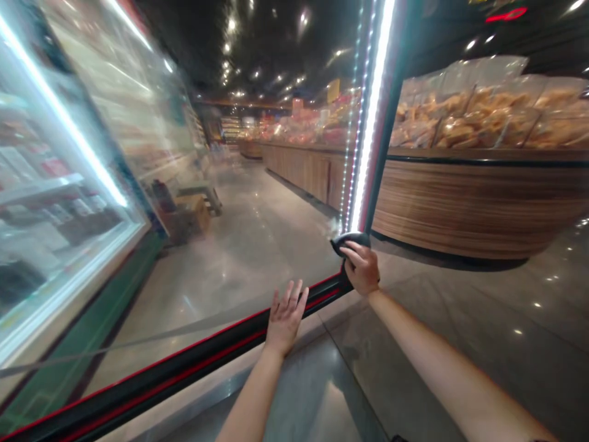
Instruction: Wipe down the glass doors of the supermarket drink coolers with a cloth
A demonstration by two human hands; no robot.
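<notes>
A tilted glass door (257, 245) in a black frame with red lines (184, 371) fills the middle of the view. My left hand (286, 316) lies flat with fingers spread over the lower frame and against the glass. My right hand (363, 267) is closed around a dark curved object (352, 240) at the door's lower right corner. Its exact kind is unclear, as my fingers and blur cover part of it. A bright white light strip (372, 123) runs up the door's side frame above that hand.
Left stands a lit display cabinet (46, 202) with shelved goods, and cardboard boxes (193, 212) sit beyond it. A curved wooden counter (460, 202) stands right, topped by clear bins of packaged food (492, 116). Shiny floor (243, 202) extends down the aisle.
</notes>
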